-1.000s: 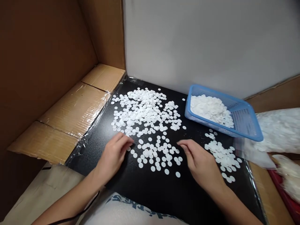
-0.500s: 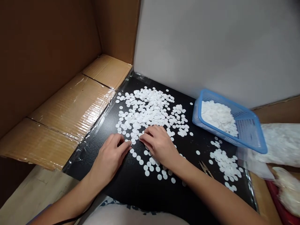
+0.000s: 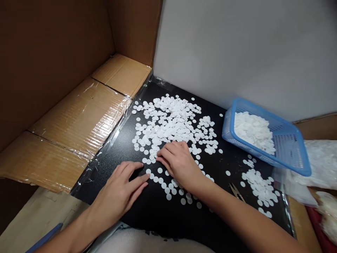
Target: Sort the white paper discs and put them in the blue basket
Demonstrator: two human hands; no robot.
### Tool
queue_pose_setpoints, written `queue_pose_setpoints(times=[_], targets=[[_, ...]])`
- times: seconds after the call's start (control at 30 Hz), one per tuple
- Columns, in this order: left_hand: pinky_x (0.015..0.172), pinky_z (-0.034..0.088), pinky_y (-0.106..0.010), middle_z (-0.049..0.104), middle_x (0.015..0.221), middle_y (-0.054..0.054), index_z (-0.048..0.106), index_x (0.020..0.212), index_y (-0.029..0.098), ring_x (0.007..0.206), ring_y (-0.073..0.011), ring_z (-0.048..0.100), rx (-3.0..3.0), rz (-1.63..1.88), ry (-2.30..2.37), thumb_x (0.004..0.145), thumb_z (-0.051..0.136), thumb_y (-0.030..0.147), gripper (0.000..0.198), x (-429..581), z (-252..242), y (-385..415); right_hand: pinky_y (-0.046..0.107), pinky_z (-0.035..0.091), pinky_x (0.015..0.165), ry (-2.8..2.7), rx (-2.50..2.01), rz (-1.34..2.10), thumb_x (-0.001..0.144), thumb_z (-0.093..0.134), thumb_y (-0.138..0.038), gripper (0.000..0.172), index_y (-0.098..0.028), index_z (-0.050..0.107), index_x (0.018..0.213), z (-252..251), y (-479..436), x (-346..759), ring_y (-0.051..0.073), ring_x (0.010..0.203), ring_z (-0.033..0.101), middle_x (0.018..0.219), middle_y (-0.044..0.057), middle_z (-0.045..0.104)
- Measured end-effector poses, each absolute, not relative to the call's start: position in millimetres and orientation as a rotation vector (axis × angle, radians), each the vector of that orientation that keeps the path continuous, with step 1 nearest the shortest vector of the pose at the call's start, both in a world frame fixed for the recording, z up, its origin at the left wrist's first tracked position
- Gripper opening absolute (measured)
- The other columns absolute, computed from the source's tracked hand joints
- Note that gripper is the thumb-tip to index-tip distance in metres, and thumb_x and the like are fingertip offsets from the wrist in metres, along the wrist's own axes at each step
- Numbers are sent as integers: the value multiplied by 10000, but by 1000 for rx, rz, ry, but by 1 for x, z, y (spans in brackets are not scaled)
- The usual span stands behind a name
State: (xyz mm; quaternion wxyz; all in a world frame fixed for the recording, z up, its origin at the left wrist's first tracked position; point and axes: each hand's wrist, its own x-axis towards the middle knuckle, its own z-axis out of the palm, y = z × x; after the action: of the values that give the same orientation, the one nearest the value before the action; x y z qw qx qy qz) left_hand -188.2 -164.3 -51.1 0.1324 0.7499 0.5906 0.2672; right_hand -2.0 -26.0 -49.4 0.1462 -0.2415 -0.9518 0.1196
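Many small round white discs (image 3: pixel 171 128) lie in a loose, overlapping heap on the black tabletop (image 3: pixel 147 214). At the near left of the heap, my left hand (image 3: pixel 123 184) is open, its index finger and thumb apart. Its fingertips touch or nearly touch the end of a short row of discs (image 3: pixel 156 179). My right hand (image 3: pixel 181 163) is over the heap's near edge, fingers bent and drawn toward the thumb among the discs. Whatever sits between those fingertips is hidden. More scattered discs (image 3: pixel 183 201) lie below my right wrist.
A blue plastic basket (image 3: pixel 305 154) partly filled with white discs stands at the right. Small scissors or snips (image 3: pixel 237 193) and a smaller disc pile (image 3: pixel 260 186) lie in front of it. Cardboard (image 3: pixel 76 116) borders the left, a pale wall (image 3: pixel 237 49) the back, plastic bags (image 3: pixel 323 161) the far right.
My left hand has moved down slightly and its finger and thumb have parted from a pinch. My right hand has stayed nearly in place. The view has shifted a little.
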Motion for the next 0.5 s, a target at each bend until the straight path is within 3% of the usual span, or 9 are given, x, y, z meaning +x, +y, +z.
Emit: queue_pose_setpoints(times=[0.2, 0.4, 0.5], targets=[[819, 518, -364, 599, 1035, -61, 626, 1088, 213, 944, -211, 582, 2025, 828, 1806, 995, 513, 194, 147, -185, -50, -140, 356, 329, 742, -2833, -496, 51, 1000, 475, -127, 260, -160, 616, 784, -49, -22, -9, 196, 758, 492, 767, 48, 595], [739, 460, -343, 530, 925, -31, 565, 928, 186, 872, -213, 516, 1949, 677, 1833, 963, 560, 164, 42, -183, -51, -117, 311, 352, 730, -2716, -895, 738, 913, 613, -150, 178, -197, 562, 749, -38, -29, 0, 137, 688, 516, 717, -30, 558], [726, 431, -340, 517, 900, -21, 545, 878, 189, 847, -208, 500, 1938, 634, 1842, 955, 557, 146, 89, -184, -51, -113, 314, 353, 727, -2682, -1037, 824, 916, 634, -175, 187, -204, 565, 744, -33, -28, 6, 142, 689, 528, 728, -30, 573]])
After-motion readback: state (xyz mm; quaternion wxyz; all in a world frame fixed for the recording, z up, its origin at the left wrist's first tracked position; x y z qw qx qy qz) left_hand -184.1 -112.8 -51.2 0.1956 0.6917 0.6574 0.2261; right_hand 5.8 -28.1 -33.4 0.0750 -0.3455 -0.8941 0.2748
